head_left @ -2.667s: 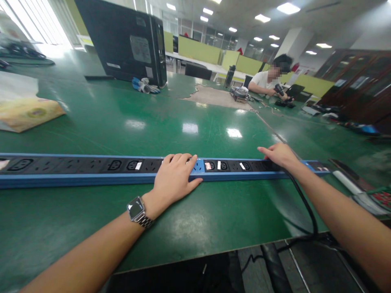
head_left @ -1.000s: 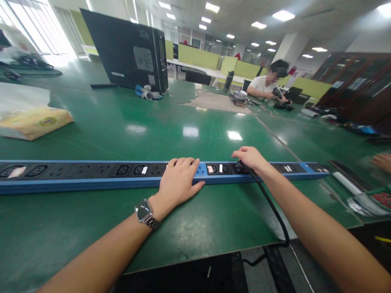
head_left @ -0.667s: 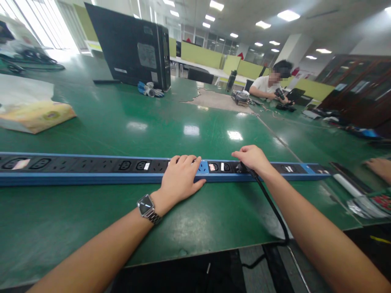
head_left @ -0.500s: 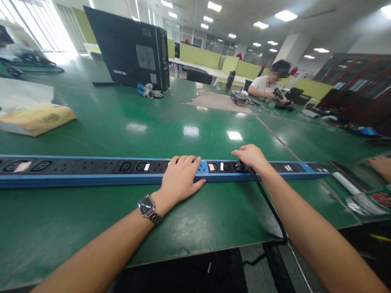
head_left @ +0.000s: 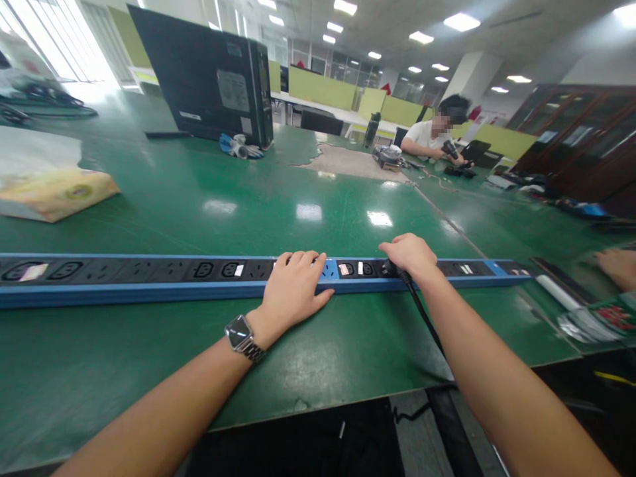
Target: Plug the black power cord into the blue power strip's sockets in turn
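Observation:
A long blue power strip (head_left: pixel 163 291) with black sockets lies across the green table. My left hand (head_left: pixel 294 283), wearing a watch (head_left: pixel 240 333) on its wrist, rests flat over the middle of the strip with its fingers stretched out. Farther right, my right hand (head_left: pixel 411 255) is closed around a black power plug (head_left: pixel 392 270) at one of the sockets. My fingers partly hide the plug, so how deep it sits cannot be seen. From it a black cord (head_left: pixel 422 305) runs down behind my right forearm towards the table edge.
Beyond the strip stand a black computer tower (head_left: pixel 209 79), gloves (head_left: pixel 241 147) and a tissue pack (head_left: pixel 59 192). A plastic bottle (head_left: pixel 591 321) and another person's hand (head_left: pixel 619 265) are at the right. A person (head_left: pixel 432 136) sits across the table (head_left: pixel 209 364), holding a dark tool.
The view has shifted slightly. Both hands keep their places on the strip and plug. The lower part of the cord has slipped behind my right forearm.

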Action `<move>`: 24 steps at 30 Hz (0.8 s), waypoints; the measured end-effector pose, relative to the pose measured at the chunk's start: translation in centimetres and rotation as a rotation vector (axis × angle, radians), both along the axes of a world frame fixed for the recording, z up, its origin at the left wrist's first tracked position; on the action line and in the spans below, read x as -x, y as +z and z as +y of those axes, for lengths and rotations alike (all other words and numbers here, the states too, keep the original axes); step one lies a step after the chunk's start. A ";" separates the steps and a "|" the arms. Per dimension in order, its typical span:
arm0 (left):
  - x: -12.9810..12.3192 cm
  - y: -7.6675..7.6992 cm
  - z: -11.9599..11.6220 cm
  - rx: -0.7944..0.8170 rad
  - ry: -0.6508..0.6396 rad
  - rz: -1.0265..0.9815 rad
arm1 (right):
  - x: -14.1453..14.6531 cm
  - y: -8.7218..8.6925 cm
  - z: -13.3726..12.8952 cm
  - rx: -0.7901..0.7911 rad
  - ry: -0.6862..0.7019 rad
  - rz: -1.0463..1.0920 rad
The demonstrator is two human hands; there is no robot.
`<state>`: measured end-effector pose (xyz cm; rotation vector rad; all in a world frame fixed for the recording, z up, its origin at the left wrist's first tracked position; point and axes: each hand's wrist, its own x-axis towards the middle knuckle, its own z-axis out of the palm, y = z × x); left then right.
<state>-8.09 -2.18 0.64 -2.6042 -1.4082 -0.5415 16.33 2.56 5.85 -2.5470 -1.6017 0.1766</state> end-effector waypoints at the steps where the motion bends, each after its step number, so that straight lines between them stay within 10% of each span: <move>1: 0.0 0.0 0.0 -0.001 0.000 0.002 | 0.0 -0.1 -0.1 -0.003 -0.014 0.020; 13: 0.0 0.0 0.0 -0.009 -0.010 0.021 | 2.1 -0.5 0.0 -0.066 -0.071 -0.088; 24: 0.0 0.0 -0.1 -0.021 0.003 0.018 | 1.1 -1.2 0.9 0.019 0.549 0.035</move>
